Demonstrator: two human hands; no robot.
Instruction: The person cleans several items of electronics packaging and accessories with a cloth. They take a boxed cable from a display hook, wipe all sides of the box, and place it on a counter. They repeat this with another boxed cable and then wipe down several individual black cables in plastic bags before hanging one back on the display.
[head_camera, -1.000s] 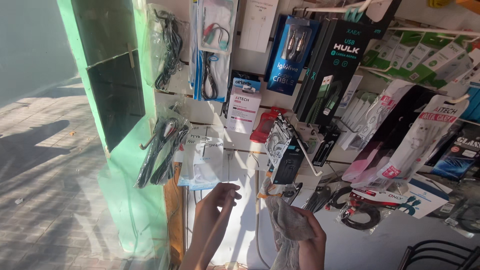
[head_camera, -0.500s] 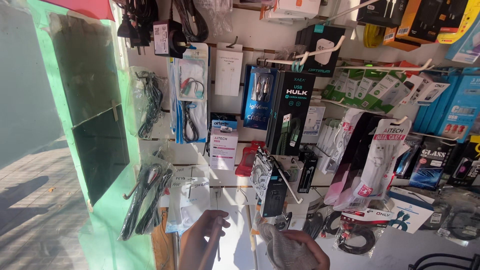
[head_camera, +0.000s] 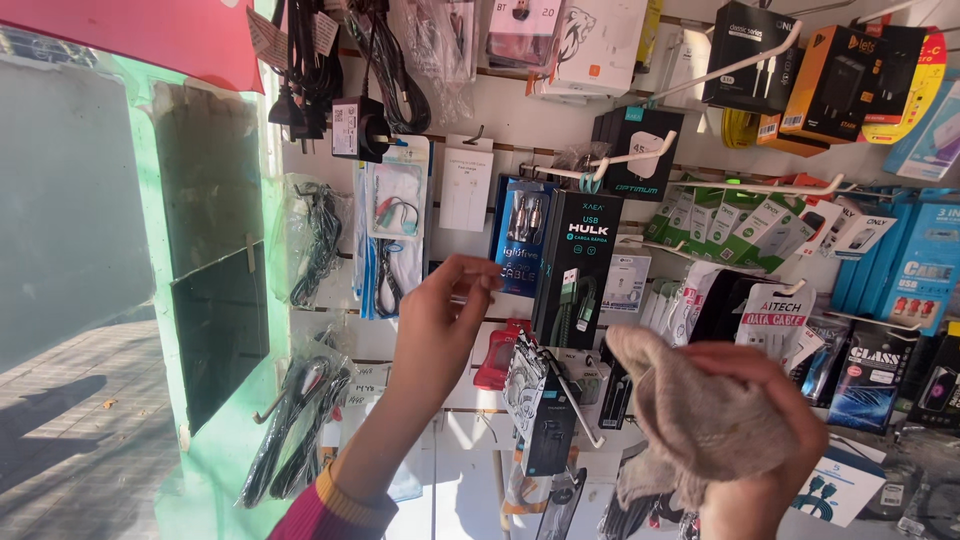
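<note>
Raised since before, both hands — left hand (head_camera: 440, 320) pinching at a peg (head_camera: 462, 298), right hand (head_camera: 760, 440) clutching a beige cloth (head_camera: 690, 410).

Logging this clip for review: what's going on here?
A person stands at a shop wall display hung with packaged cables and chargers. The left hand is raised to the hooks, its fingertips pinching at something thin beside a blue cable pack and a black cable box; what it grips is too small to tell. The right hand holds a bunched beige cloth, clear of the display.

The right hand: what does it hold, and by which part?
The right hand holds a beige cloth, bunched in its palm and fingers.
</note>
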